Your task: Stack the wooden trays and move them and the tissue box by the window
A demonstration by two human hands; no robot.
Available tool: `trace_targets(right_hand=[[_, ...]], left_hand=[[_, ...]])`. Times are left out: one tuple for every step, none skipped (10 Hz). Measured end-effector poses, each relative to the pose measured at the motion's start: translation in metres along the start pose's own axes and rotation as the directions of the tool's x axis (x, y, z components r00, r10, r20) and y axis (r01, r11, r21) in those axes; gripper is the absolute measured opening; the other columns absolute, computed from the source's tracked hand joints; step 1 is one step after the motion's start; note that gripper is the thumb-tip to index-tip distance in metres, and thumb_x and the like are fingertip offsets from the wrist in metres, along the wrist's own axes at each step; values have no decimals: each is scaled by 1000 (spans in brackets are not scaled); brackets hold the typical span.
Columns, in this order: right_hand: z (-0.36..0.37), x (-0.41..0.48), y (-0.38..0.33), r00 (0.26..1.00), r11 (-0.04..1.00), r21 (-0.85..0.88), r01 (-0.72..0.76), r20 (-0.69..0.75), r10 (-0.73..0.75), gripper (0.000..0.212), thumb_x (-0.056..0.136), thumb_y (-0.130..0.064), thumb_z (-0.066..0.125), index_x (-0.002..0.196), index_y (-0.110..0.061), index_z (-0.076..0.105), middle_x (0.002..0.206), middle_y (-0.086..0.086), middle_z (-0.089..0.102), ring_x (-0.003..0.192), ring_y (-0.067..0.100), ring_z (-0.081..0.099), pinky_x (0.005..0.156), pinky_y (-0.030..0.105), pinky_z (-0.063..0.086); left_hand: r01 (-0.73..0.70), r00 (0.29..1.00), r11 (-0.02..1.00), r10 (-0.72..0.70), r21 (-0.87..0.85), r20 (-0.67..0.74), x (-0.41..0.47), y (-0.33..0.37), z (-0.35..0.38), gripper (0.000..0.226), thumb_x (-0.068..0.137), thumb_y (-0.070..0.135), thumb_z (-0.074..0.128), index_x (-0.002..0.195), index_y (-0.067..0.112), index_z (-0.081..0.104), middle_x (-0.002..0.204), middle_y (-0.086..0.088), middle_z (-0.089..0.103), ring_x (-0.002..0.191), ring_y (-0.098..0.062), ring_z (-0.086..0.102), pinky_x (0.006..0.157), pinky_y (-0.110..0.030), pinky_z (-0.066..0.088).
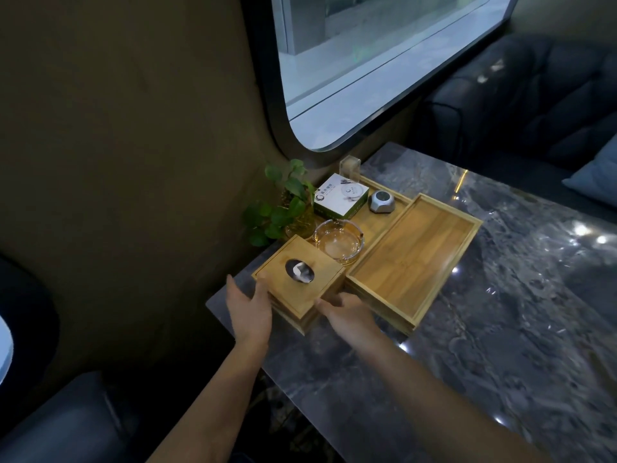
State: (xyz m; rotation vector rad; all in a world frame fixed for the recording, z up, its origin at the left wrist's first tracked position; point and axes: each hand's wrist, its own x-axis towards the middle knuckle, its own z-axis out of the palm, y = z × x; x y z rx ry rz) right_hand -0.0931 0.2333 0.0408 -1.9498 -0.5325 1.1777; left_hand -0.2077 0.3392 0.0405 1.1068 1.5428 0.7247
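Both forearms reach in from six o'clock. My left hand (248, 304) lies open against the left side of the tissue box (298, 281); my right hand (347, 312) is at its near right corner, fingers spread. Neither is clamped; whether the right one touches I cannot tell. Tissue box sits at the table's (500, 329) eleven o'clock edge, below the window (367, 61). Stacked wooden trays (412, 260) sit against it at three o'clock. Glass ashtray (338, 241) stands touching it at one o'clock.

Risk, as I judge: pushing the box farther toward the window drives it into the ashtray, which could slide into the plant (283, 205).
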Motion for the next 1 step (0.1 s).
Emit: trace_targets(right_hand=[[-26,-10,-11,979,959,-232,161,-81,-184,34,84,-43,55,111,-23,58,104,-2,61,90,12,55,75,28,42]], left_hand=[[-458,886,855,461,242,46,-13,20,2,75,86,45,55,144,28,10,157,-5,13,142,-22,16,112,-44,22]])
